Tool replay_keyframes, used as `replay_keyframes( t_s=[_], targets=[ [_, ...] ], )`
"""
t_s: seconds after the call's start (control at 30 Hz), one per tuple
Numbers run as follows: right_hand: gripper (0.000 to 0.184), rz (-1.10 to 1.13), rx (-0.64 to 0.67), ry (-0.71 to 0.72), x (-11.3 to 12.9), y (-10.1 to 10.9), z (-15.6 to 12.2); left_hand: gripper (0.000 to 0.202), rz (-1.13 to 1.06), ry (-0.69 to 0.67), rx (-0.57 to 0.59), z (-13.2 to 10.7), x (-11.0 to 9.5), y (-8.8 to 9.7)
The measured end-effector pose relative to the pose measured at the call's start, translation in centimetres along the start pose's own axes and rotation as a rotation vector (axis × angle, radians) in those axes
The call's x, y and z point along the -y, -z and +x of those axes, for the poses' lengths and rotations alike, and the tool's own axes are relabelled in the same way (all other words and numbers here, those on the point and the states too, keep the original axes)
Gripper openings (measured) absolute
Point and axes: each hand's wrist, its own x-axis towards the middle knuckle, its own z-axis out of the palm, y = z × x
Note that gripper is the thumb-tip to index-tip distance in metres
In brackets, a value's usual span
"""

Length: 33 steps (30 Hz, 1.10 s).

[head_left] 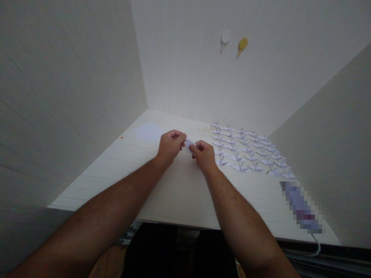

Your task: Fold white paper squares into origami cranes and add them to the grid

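A small folded piece of white paper (190,143) is held between my two hands, just above the white table (179,193). My left hand (171,146) pinches its upper left end between thumb and fingers. The lower right end is gripped by my right hand (204,153), with the thumb pressed on top. Several white paper cranes (246,148) stand in rows to the right of my right hand. Left of my left hand lies some flat white paper (148,132); whether it is one sheet or a stack I cannot tell.
Pale walls (203,77) close in the table at the back and both sides. A white hook (225,37) and a yellow hook (243,43) are on the back wall. A blurred-out object (301,208) with a pale cable (318,245) lies at the front right. A tiny orange spot (122,138) marks the left edge.
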Motion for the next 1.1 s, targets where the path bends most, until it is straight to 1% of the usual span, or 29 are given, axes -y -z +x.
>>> replay_keyframes(
  t_s=[0.17,0.33,0.53,0.6,0.7,0.87,0.97,1.1],
  targets=[
    [0.024,0.003,0.022,-0.014,0.18,0.01,-0.04,0.01,-0.003,0.007,-0.015,0.05,-0.22,0.16],
    [0.025,0.033,0.054,-0.008,0.04,0.12,-0.03,0.011,-0.02,0.025,0.005,0.09,-0.39,0.27],
    [0.026,0.094,0.119,-0.018,-0.05,0.08,0.07,0.016,-0.139,0.163,0.043,0.02,-0.49,0.14],
    [0.027,0.115,0.125,-0.024,-0.04,0.09,0.09,0.019,-0.152,0.187,0.064,-0.02,-0.52,0.16],
    [0.027,0.125,0.105,-0.031,-0.04,0.13,0.11,0.02,-0.146,0.175,0.104,-0.03,-0.49,0.29],
    [0.026,0.163,0.051,-0.031,-0.17,0.15,0.16,0.023,-0.077,0.126,0.198,-0.04,-0.4,0.55],
    [0.028,0.193,0.045,-0.015,-0.29,0.16,0.16,0.026,-0.088,0.105,0.219,-0.15,-0.48,0.55],
    [0.032,0.169,0.059,-0.006,-0.29,0.22,0.07,0.026,-0.087,0.084,0.22,-0.29,-0.45,0.39]
  ],
)
